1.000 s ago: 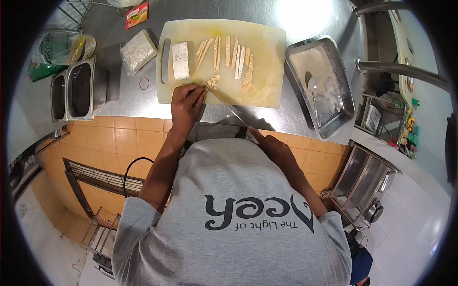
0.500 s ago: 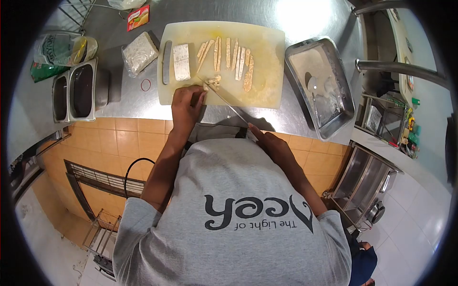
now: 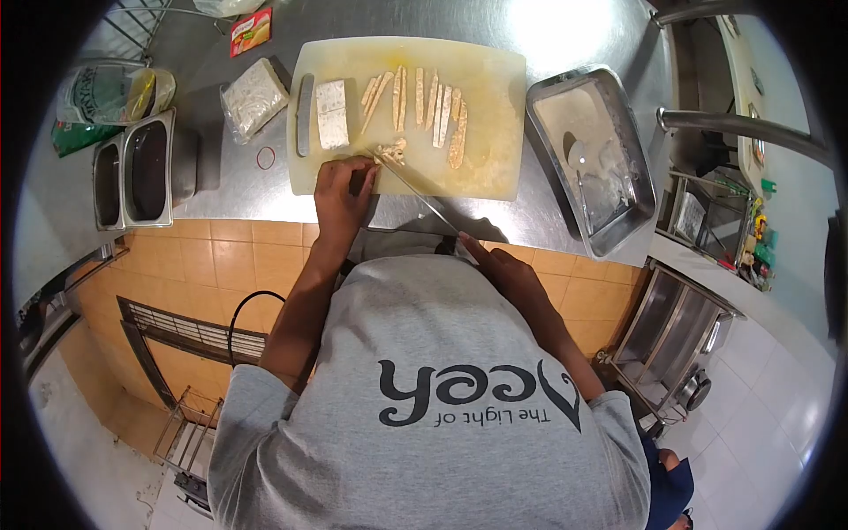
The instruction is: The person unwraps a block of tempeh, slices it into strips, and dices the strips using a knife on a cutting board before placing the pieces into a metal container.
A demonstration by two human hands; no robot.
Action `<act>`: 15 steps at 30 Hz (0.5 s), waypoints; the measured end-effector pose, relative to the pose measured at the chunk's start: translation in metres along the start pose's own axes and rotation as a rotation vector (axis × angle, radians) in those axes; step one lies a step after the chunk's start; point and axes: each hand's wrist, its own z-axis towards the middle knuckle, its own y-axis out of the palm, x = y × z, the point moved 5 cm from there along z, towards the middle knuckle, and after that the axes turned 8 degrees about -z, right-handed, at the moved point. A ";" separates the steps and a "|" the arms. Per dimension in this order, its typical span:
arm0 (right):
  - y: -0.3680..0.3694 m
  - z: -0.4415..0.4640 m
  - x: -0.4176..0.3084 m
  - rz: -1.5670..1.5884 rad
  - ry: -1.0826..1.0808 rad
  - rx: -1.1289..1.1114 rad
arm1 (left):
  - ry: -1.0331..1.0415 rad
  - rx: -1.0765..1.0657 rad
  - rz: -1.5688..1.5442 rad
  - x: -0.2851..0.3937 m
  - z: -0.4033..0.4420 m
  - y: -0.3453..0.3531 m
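Note:
On the cutting board (image 3: 495,168), my left hand (image 3: 343,190) has its fingers closed at the front edge, by small chopped pieces (image 3: 391,151); what they pinch is too small to make out. My right hand (image 3: 508,269) grips a knife (image 3: 424,200) by the handle, in front of the board. The blade reaches diagonally up to the left fingertips and the pieces. Behind them lie several pale brown strips (image 3: 420,99) and a white-coated block (image 3: 333,115).
A metal tray (image 3: 649,190) with a spoon and whitish liquid stands at the right. At the left are a wrapped block (image 3: 254,99), a red rubber band (image 3: 265,158), metal containers (image 3: 148,172) and a red packet (image 3: 251,33). Part of another person (image 3: 669,481) shows at lower right.
The knife tip and left fingers have shifted slightly at the small pieces. The person at lower right has moved a little. The view has shifted slightly.

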 end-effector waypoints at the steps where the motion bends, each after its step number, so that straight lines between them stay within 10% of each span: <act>1: 0.000 0.000 0.000 0.002 -0.004 0.007 | -0.001 0.001 0.014 -0.002 -0.001 0.000; 15: 0.012 0.016 0.011 0.044 -0.091 0.088 | -0.029 0.001 0.005 0.001 0.000 -0.002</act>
